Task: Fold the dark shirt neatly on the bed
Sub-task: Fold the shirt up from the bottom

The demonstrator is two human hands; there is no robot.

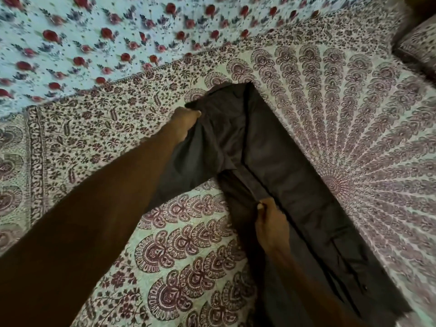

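The left hand (186,123) clutches the far corner of the dark grey cloth shirt (283,166) while the right hand (271,223) pinches its middle edge, seemingly to keep the fold straight.

**A:** What covers the surface?

**B:** A pale bedspread (354,114), printed with maroon feather-shaped motifs fanning out in rays and a floral vine border.

**A:** And beyond it?

**B:** A light blue sheet (82,31) dotted with red roses. A pillow (417,48) in a similar maroon print sits at the upper right.
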